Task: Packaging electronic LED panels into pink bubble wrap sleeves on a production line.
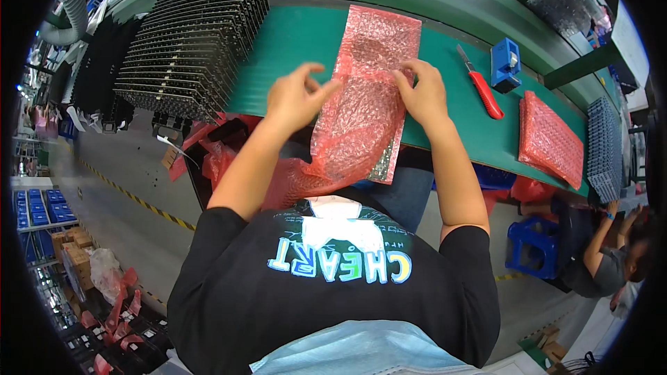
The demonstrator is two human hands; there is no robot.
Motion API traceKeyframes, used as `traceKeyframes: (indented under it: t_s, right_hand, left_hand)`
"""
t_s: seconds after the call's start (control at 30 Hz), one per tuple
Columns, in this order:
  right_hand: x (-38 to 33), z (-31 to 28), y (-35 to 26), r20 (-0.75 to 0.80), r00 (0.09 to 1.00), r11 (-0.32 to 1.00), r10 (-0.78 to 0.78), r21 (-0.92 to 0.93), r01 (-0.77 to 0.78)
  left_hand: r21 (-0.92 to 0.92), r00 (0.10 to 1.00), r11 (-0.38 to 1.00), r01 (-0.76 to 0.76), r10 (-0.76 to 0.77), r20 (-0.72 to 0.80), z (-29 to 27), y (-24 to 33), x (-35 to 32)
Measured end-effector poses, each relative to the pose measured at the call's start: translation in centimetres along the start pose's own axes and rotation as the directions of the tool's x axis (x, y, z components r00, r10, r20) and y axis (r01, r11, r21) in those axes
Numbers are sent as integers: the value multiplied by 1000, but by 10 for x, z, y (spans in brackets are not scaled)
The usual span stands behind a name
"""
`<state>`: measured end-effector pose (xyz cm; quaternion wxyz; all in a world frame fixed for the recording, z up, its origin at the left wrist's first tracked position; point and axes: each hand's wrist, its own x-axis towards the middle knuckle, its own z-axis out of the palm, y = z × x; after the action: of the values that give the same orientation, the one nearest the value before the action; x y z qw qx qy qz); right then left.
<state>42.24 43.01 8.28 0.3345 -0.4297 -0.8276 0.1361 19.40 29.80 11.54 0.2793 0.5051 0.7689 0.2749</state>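
A long, flat piece wrapped in red bubble wrap (pixel 365 107) lies across the bench in front of me, its near end reaching over the bench edge toward my body. A strip of a greenish board shows at its lower right edge; the rest is hidden under the wrap. My right hand (pixel 425 97) pinches the wrap's right edge between thumb and fingers. At the left side, my left hand (pixel 295 101) is open, thumb and index finger apart, the thumb close to the wrap's edge. A loose tail of the wrap hangs down to the left by my shirt.
Black slotted panels (pixel 191 48) stand in a long row at the left. To the right on the green bench (pixel 299 35) lie a red-handled knife (pixel 483 90), a blue tape dispenser (pixel 505 64) and red bubble wrap sheets (pixel 549 139). A blue stool (pixel 531 246) and another person are at far right.
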Motion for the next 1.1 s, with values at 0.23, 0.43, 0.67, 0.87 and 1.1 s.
traceKeyframes:
  t_s: [0.23,0.43,0.67,0.87,1.1]
  right_hand:
    - [8,-16,-7,261,797,839,544,-167,-518]
    - [3,-2,19,339,850,895,403,46,-443]
    - [-18,-5,1,552,732,109,398,764,-636]
    - [-32,-7,-12,537,726,298,430,675,-676]
    - [-30,-5,-9,559,695,539,452,450,-712]
  left_hand:
    - [89,995,994,-58,66,-81,22,-4,68]
    - [-116,999,993,-24,27,20,29,-3,77]
    - [-630,978,760,161,-37,206,36,0,46]
    - [-452,981,885,110,-24,192,39,-6,43]
    - [369,768,838,-401,528,-364,30,25,25]
